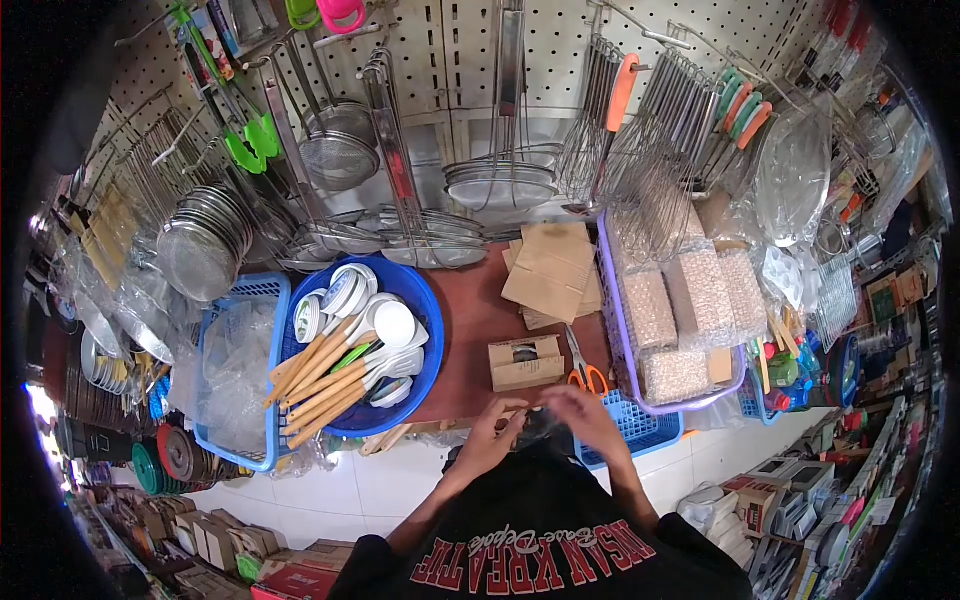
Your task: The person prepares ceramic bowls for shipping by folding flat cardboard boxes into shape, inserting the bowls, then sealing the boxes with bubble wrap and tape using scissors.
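A person in a black shirt (pixel 540 500) with red lettering works at a reddish-brown table (pixel 470 310), both hands near its close edge. The left hand (pixel 488 438) is half curled, fingers bent toward the right hand (pixel 585 415), which arches with its fingertips turned inward. Between them, at the middle of the near side, sits a small dark item (pixel 541 424), partly hidden by the fingers; whether either hand grips it firmly cannot be told.

Just beyond the hands lies a small cardboard box (pixel 526 371), something dark showing at its upper side. To its right, scissors (pixel 588 375) with orange handles point to the far side, toward a loose pile of cardboard sheets (pixel 548 265).

At left, a round blue basin (pixel 428 310) holds white-headed utensils (pixel 395 325) with wooden handles, beside a blue basket (pixel 281 305) of clear plastic bags (pixel 235 375). At right, a purple basket (pixel 685 405) carries packages (pixel 700 295) in bubble wrap, near a low blue crate (pixel 628 425). Strainers (pixel 500 187) and whisks (pixel 640 135) hang along the far pegboard (pixel 425 60).
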Available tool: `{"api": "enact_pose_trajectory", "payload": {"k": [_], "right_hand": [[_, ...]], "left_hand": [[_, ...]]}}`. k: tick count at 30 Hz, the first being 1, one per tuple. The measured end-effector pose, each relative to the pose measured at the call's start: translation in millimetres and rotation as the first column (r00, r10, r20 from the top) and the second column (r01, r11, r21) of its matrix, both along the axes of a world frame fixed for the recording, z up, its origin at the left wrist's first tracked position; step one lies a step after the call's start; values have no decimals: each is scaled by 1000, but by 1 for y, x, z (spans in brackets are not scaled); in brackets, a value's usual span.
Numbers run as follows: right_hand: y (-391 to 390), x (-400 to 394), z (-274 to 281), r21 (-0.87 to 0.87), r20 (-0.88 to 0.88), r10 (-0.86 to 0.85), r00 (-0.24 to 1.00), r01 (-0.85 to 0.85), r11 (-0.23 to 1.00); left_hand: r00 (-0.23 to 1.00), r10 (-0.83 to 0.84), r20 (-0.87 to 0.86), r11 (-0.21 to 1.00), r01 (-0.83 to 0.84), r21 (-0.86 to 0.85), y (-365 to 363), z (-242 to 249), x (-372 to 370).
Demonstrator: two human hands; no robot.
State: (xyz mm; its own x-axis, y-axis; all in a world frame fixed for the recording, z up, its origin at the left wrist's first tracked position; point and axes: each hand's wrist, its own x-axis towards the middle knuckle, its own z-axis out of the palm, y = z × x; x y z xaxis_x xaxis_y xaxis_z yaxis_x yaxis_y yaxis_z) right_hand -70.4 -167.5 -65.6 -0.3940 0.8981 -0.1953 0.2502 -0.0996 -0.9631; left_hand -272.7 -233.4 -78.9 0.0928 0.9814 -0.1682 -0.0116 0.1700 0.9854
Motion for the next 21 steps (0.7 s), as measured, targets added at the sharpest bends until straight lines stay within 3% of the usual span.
{"api": "enact_pose_trajectory", "payload": {"k": [2, 4, 7, 10, 13, 16, 19, 21], "right_hand": [[15, 20, -24, 121, 238, -150, 959, 124, 985], [24, 32, -46, 317, 474, -311, 824, 169, 933], [28, 43, -74, 347, 641, -328, 693, 119, 930], [26, 48, -100, 397, 701, -322, 637, 27, 918], [27, 45, -108, 418, 648, -393, 652, 127, 899], [25, 45, -106, 358, 491, -387, 781, 224, 906], [26, 62, -112, -40, 453, -59, 889, 87, 995], [13, 63, -84, -152, 428, -97, 899, 177, 972]], "left_hand": [[998, -41, 47, 998, 43, -49, -1, -5, -2], [993, -23, 112, 999, 26, -23, -3, -8, -2], [988, -15, 155, 1000, 16, -6, -2, -5, -6], [984, 1, 177, 1000, 0, -6, 0, 3, -10], [983, 21, 183, 1000, -23, 5, 3, 15, -14], [984, 48, 172, 997, -59, 56, 4, 9, -19], [976, 85, 201, 993, -100, 66, 7, 17, -25], [966, 125, 227, 990, -138, 42, 7, 27, -29]]}}
